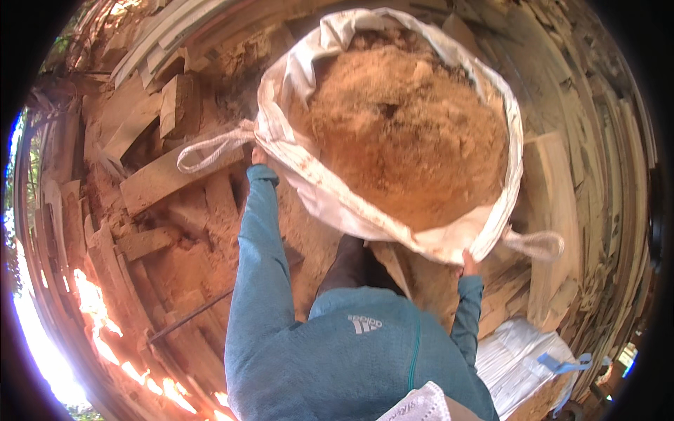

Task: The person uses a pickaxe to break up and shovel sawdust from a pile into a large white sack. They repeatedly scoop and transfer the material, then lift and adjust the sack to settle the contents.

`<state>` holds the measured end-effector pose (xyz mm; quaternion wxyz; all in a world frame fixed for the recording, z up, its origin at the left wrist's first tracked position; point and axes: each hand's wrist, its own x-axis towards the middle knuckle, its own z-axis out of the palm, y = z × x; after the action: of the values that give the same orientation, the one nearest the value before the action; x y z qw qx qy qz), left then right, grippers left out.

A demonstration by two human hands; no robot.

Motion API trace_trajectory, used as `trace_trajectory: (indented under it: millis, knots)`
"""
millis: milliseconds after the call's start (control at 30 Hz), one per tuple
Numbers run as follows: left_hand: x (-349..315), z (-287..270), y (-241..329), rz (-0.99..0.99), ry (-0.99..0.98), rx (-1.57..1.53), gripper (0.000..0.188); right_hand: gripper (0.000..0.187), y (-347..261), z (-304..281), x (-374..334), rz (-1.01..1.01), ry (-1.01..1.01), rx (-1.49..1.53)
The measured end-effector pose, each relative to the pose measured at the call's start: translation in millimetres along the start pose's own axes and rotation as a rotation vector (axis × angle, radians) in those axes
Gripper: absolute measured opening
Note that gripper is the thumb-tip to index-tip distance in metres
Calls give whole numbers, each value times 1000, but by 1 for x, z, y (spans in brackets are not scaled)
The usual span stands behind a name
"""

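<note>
Both left hand [259, 155] and right hand [469, 265] (partly hidden) grip the white sack [327, 198] of sawdust [414, 126].

White lettering and a small striped logo are showing on the chest of the teal sports top [351, 354], near centre. The printing is sitting upside down. Farther toward the near edge, grey lettering is running along a pale cloth item [421, 405] with a dotted border; the frame is cutting it off, and the cloth's exact kind is staying unclear.
</note>
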<state>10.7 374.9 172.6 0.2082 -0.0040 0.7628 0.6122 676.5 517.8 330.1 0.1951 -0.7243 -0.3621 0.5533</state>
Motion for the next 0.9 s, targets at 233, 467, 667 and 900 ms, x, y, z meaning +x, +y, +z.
trace_trajectory:
  millis: [233,467,667,900]
  knots:
    - [35,31,12,-115,-257,-321,35,30,-7,6,3,138,8,38]
    - [103,56,24,-118,-653,-439,38,32,-16,15,-9,107,108,8]
    - [86,72,65,109,-772,-201,22,34,-21,23,-8,116,72,-40]
    - [-25,31,180,347,-443,-188,24,33,-8,12,-6,88,147,-23]
